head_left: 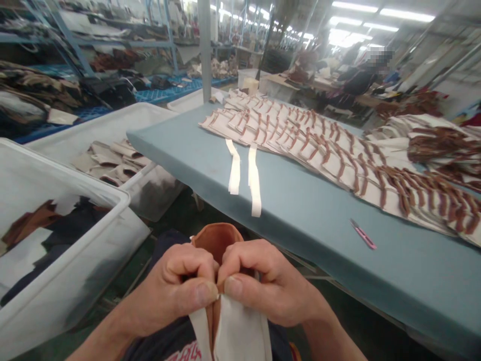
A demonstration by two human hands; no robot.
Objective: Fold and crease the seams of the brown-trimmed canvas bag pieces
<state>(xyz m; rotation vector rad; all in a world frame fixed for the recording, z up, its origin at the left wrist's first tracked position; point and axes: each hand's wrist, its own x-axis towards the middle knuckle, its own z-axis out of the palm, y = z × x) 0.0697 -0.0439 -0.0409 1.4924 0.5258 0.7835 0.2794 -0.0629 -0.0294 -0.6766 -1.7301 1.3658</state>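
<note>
Both my hands hold one fabric piece [220, 240] over my lap, cream canvas below and brown leather-like trim on top. My left hand [176, 288] pinches its left edge with thumb and curled fingers. My right hand [270, 288] pinches the right edge, thumb tip against the left thumb. The cream part [236, 331] hangs down between my wrists.
A teal table [300, 210] carries long overlapping rows of cream pieces with brown trim [330, 150], two cream strips [244, 175] and a small pink cutter [363, 234]. White bins [56, 281] with fabric stand at my left. Shelving and a person at work lie behind.
</note>
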